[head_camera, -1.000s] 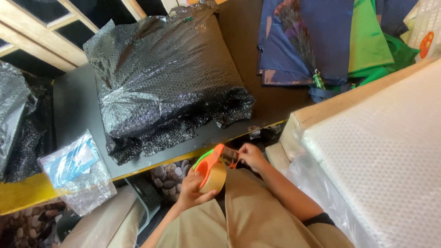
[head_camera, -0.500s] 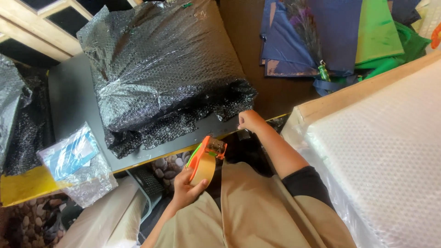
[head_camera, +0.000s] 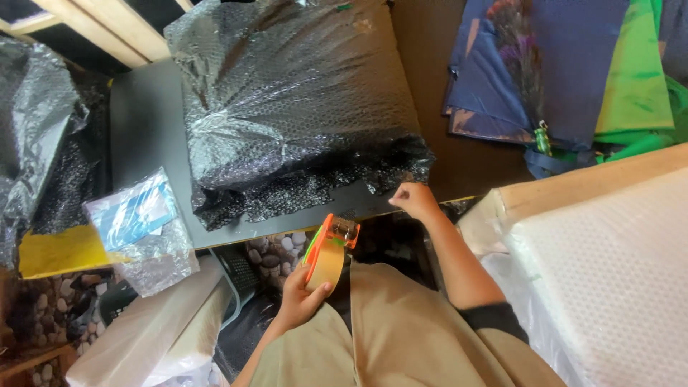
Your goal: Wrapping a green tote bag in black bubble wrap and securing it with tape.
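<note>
- An orange tape dispenser (head_camera: 328, 251) with a roll of tan packing tape is held in the left hand (head_camera: 299, 299); the fingers are wrapped around the lower part of the roll, and the cutting end is pointed up, away from the body.
- The right hand (head_camera: 413, 198) is seen closed into a loose fist at the front edge of the dark table (head_camera: 143, 136), up and to the right of the dispenser; a clear strip of tape seems to be pinched in it, but this cannot be told for sure.
- Just above the right hand a large parcel wrapped in black bubble wrap (head_camera: 294, 100) is lying on the table; its ragged lower edge is reached almost by the knuckles.
- To the left of the left hand, a small packet in clear bubble wrap (head_camera: 143, 229) with a blue and white sheet inside is placed, hanging partly over the table edge; beside it a yellow part of the edge is seen.
- To the right of the right forearm a wide block covered in white bubble wrap (head_camera: 609, 279) with a pale wooden rim is found.
- Further up and right of the right hand, blue and green fabric bags (head_camera: 573, 64) are spread on a brown surface.
- Below both hands, beige trousers (head_camera: 401, 337) are seen; a floor of round pebbles (head_camera: 276, 252) is visible just above the left hand.
</note>
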